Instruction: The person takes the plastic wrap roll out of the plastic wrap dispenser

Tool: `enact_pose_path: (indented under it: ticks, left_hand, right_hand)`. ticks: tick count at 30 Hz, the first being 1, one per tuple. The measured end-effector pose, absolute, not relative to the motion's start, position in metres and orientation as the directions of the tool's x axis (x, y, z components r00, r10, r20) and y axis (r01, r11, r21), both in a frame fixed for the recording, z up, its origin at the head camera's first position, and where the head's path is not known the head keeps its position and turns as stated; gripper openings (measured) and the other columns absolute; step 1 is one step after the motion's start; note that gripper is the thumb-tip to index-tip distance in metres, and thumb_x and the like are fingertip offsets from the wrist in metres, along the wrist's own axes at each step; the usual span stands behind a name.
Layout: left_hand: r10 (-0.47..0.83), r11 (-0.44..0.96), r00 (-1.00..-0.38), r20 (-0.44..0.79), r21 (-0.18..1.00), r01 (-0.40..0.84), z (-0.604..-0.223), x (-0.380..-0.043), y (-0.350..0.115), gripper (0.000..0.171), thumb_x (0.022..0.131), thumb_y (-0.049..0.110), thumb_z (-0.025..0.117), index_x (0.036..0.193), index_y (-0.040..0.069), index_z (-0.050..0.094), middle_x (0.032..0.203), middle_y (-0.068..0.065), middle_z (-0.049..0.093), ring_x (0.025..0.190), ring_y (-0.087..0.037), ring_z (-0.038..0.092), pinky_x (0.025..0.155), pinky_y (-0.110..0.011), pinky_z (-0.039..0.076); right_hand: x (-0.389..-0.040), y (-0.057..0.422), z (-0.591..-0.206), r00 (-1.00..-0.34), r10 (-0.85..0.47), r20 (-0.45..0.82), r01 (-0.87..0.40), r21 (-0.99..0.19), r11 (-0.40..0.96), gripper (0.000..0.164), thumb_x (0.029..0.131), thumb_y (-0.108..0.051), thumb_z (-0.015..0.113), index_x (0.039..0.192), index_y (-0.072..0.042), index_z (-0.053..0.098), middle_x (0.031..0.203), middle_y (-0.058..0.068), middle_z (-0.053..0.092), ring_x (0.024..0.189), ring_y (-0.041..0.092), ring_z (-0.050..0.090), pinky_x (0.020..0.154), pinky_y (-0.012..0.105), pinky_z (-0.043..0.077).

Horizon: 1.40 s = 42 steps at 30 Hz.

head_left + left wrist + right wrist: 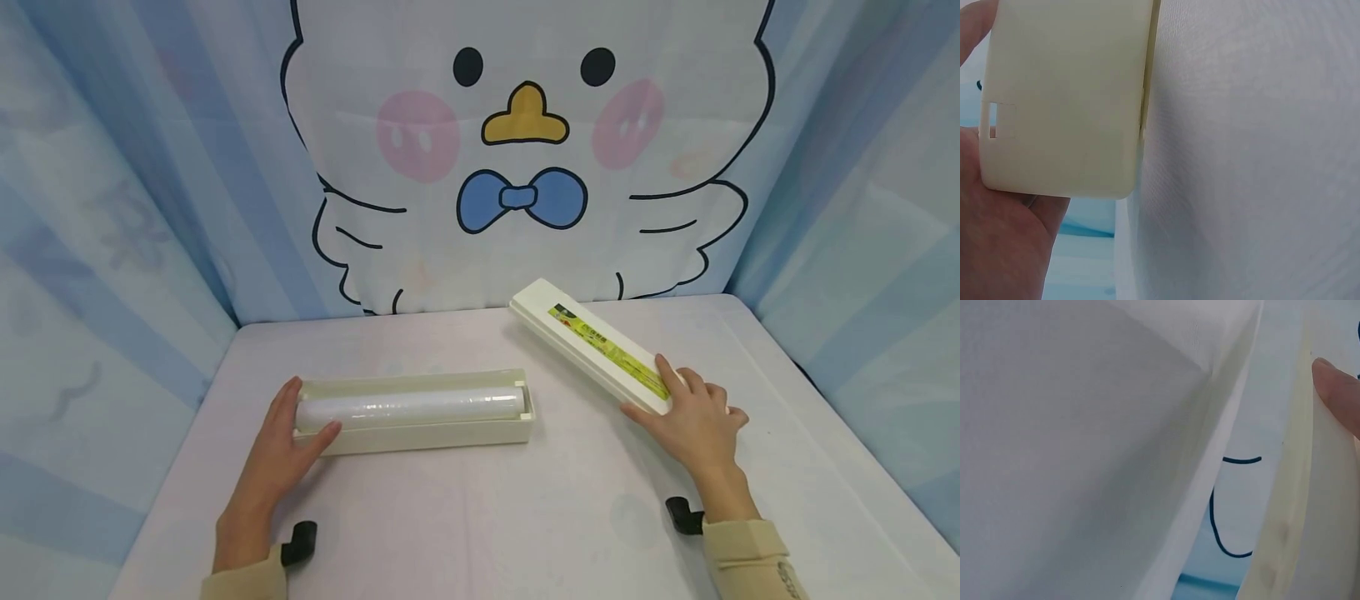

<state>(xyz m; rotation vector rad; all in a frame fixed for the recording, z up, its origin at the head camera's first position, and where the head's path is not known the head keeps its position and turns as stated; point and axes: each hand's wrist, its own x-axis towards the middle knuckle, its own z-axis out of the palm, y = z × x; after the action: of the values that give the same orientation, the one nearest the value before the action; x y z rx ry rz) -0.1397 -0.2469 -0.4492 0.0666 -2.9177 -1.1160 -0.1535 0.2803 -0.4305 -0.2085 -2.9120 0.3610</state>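
Note:
A long cream plastic box stands on the table with its top uncovered, a roll of clear plastic wrap lying inside. My left hand grips the left end, thumb at the front and fingers behind. In the left wrist view the box's end wall fills the upper left, beside the palm. To the right, my right hand holds the matching lid by its near end, tilted, its yellow-green label facing up. The right wrist view shows the lid's edge raised off the table, with a fingertip against it.
A white cloth covers the table. Behind it hangs a curtain with a cartoon bird print, and blue striped curtains close off both sides. Black wrist mounts stick out near both cuffs.

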Motion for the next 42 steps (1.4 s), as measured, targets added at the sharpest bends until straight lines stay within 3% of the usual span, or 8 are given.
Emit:
enact_pose_path:
  ticks: [31,42]
  left_hand:
    - [-0.035,0.731,-0.999,-0.009,0.681,-0.032,-0.446,-0.138,-0.248,0.104,0.095,0.055,0.064,0.162,0.006,0.001,0.167,-0.022,0.002,0.148,-0.050,0.012,0.111,-0.072,0.016]
    - [-0.030,0.730,-0.999,-0.017,0.683,-0.033,-0.447,-0.138,-0.249,0.105,0.095,0.056,0.064,0.162,0.007,0.000,0.167,-0.022,0.001,0.148,-0.050,0.011,0.110,-0.072,0.017]
  right_hand:
    - [-0.148,0.292,-0.441,-0.971,0.233,0.049,0.214,-0.251,0.944,0.099,0.085,-0.064,0.069,0.158,-0.011,0.031,0.143,0.036,0.035,0.122,0.066,0.031,0.085,0.089,0.019]
    - [-0.144,0.293,-0.434,-0.970,0.220,-0.099,0.240,-0.276,0.931,0.097,0.087,-0.054,0.068,0.160,-0.008,0.024,0.144,0.039,0.028,0.119,0.069,0.028,0.084,0.089,0.018]
